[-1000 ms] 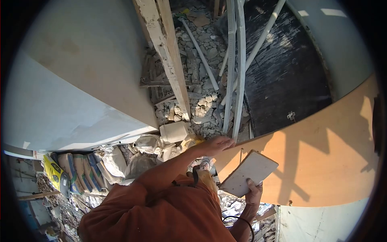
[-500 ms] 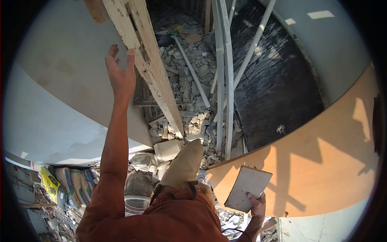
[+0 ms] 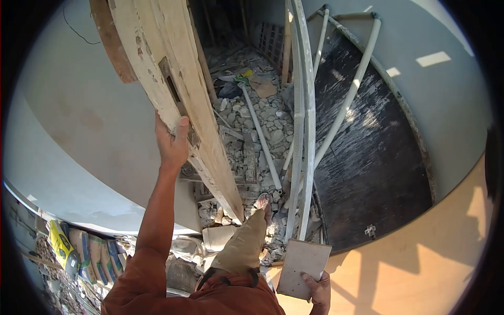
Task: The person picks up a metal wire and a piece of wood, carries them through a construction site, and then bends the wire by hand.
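Observation:
My left hand [image 3: 173,147] grips the edge of a worn, cream-painted wooden door frame [image 3: 181,52], thumb on its face and fingers round the left side. Just above the thumb, a metal lock plate [image 3: 170,84] with a slot is set in the wood. In my right hand [image 3: 319,291] is a flat, rectangular grey tile [image 3: 302,268], held at its lower right edge with the thumb across its face. My foot [image 3: 264,202] in a sandal rests on the rubble beyond the frame's lower end.
Broken rubble [image 3: 249,121] covers the passage floor, with a loose pipe [image 3: 261,139] lying across it. Upright metal bars [image 3: 304,131] and a slanted pipe [image 3: 349,94] stand before a dark panel [image 3: 373,152]. An orange board [image 3: 409,268] lies right; filled sacks [image 3: 94,254] stand lower left.
My left hand has gone from open beside the door frame to gripping its edge. The view has shifted forward, and my foot now shows on the rubble. The tile stays in my right hand.

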The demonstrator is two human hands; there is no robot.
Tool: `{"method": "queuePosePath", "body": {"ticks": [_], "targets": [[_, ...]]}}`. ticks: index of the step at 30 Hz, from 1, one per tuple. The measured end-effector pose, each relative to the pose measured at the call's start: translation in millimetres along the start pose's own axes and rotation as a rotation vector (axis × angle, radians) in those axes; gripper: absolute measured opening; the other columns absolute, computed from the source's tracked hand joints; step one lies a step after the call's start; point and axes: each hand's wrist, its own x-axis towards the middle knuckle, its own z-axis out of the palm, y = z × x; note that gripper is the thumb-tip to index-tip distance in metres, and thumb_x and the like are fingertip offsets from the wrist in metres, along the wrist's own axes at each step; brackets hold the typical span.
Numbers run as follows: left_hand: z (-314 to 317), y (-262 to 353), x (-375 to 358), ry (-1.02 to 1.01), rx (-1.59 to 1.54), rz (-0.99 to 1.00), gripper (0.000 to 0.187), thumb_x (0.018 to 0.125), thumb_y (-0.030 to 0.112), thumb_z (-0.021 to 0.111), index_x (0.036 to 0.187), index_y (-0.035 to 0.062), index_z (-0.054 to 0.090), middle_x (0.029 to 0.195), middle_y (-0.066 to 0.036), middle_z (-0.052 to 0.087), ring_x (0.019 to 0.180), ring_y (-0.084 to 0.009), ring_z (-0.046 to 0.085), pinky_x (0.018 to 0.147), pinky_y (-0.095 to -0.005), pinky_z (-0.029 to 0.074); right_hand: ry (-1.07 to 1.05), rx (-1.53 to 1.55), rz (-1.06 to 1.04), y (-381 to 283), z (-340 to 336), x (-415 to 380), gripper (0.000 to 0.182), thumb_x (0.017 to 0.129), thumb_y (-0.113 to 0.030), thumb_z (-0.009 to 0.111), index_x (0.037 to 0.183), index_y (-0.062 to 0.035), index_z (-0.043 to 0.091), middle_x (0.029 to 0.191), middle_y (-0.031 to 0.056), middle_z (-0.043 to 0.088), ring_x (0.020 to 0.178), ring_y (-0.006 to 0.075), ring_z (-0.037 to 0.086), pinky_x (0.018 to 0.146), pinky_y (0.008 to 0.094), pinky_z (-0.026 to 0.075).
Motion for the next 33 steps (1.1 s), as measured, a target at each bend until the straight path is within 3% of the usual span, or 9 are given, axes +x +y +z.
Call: {"method": "queuePosePath", "body": {"ticks": [2,5,11,16,20,26,28,29,33], "targets": [[-2,-15,-6,0.041,-0.163,-0.024,0.072,0.090,0.042,0.060,0.135,-0.0072,0.032,0.127,-0.016,0.047,0.116,-0.0230,0.045,0.100,-0.0338,0.034,-0.037,-0.037,-0.011,-7,8,36,0.021,0.077,-0.002,0.072,0.098,-0.0005,0.068,0.088,0.0067,0.070,0.078,0.0130,0.064,0.071,0.0288,0.052],[-9,-18,-20,0.072,-0.260,-0.061,0.069,0.093,0.039,0.055,0.138,-0.0058,0.029,0.134,-0.017,0.043,0.122,-0.0226,0.042,0.102,-0.0374,0.034,-0.139,-0.083,0.031,-32,31,84,0.023,0.079,-0.002,0.071,0.101,0.0007,0.067,0.092,0.0067,0.069,0.081,0.0128,0.064,0.075,0.0285,0.051],[-45,-20,-53,0.109,-0.525,-0.196,0.053,0.095,0.041,0.047,0.123,-0.0035,0.037,0.119,-0.016,0.048,0.108,-0.0222,0.043,0.092,-0.0375,0.037,-0.313,-0.113,0.054,-102,99,189,0.023,0.079,-0.001,0.072,0.101,-0.0004,0.067,0.092,0.0067,0.070,0.081,0.0107,0.063,0.076,0.0276,0.050],[-64,-20,-49,0.130,-0.667,-0.497,0.047,0.097,0.043,0.040,0.110,-0.0016,0.044,0.107,-0.015,0.052,0.095,-0.0219,0.043,0.083,-0.0376,0.038,-0.478,-0.163,0.022,-171,186,290,0.024,0.083,-0.005,0.070,0.106,-0.0001,0.065,0.092,0.0051,0.069,0.082,0.0103,0.062,0.074,0.0270,0.051],[-64,-6,-37,0.282,-0.722,-0.819,0.047,0.099,0.044,0.034,0.100,-0.0001,0.050,0.097,-0.015,0.055,0.085,-0.0216,0.044,0.076,-0.0377,0.040,-0.564,-0.217,-0.048,-218,259,381,0.026,0.084,-0.006,0.068,0.109,0.0009,0.063,0.091,0.0049,0.069,0.081,0.0096,0.061,0.073,0.0258,0.049],[-50,26,-28,0.506,-0.763,-1.106,0.057,0.101,0.047,0.025,0.084,0.0022,0.058,0.082,-0.014,0.060,0.071,-0.0212,0.044,0.066,-0.0378,0.042,-0.489,-0.262,-0.263,-294,351,497,0.024,0.084,-0.008,0.068,0.105,0.0019,0.063,0.090,0.0051,0.068,0.078,0.0084,0.060,0.070,0.0245,0.048],[-42,39,-24,0.583,-0.762,-1.162,0.063,0.102,0.047,0.023,0.079,0.0030,0.061,0.077,-0.014,0.061,0.066,-0.0210,0.044,0.062,-0.0378,0.043,-0.469,-0.261,-0.246,-309,363,519,0.025,0.084,-0.009,0.068,0.106,0.0023,0.063,0.093,0.0058,0.068,0.082,0.0093,0.060,0.074,0.0247,0.047],[-36,42,-21,0.717,-0.661,-1.182,0.063,0.102,0.047,0.023,0.078,0.0027,0.061,0.061,-0.007,0.052,0.064,-0.0192,0.040,0.061,-0.0363,0.041,-0.482,-0.274,-0.222,-314,369,529,0.025,0.084,-0.009,0.068,0.106,0.0023,0.063,0.093,0.0058,0.068,0.082,0.0093,0.060,0.074,0.0247,0.047],[-16,44,-6,0.670,-0.607,-1.142,0.060,0.102,0.044,0.025,0.081,0.0038,0.063,0.055,-0.002,0.038,0.060,-0.0177,0.036,0.064,-0.0340,0.040,-0.435,-0.314,-0.376,-330,384,566,0.028,0.085,-0.009,0.069,0.109,0.0014,0.062,0.101,0.0067,0.067,0.089,0.0116,0.060,0.081,0.0262,0.046]]}}
